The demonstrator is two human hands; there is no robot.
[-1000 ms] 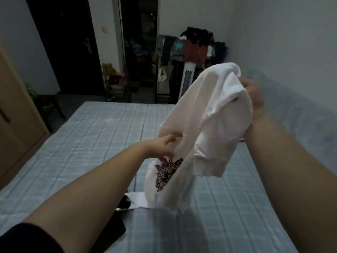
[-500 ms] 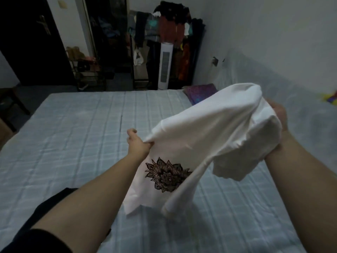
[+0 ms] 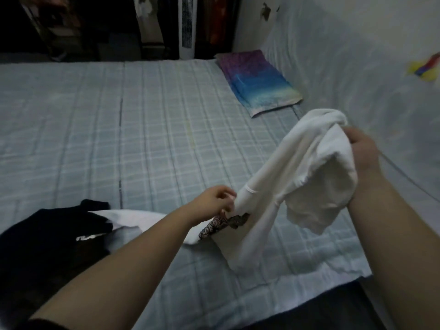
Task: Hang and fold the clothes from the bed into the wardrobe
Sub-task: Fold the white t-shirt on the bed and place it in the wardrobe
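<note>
Both hands' fingers pinch the white shirt (lower hem grazing the bed).

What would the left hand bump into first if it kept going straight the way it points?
Nothing to reach: the left hand already pinches the white T-shirt, so more of that cloth comes first, then probably the bed beyond.

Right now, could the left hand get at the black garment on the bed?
Probably not yet: the left hand is pinching the white T-shirt. The black garment lies uncovered on the bed beside that forearm, so nothing blocks it once the hand is freed.
</note>
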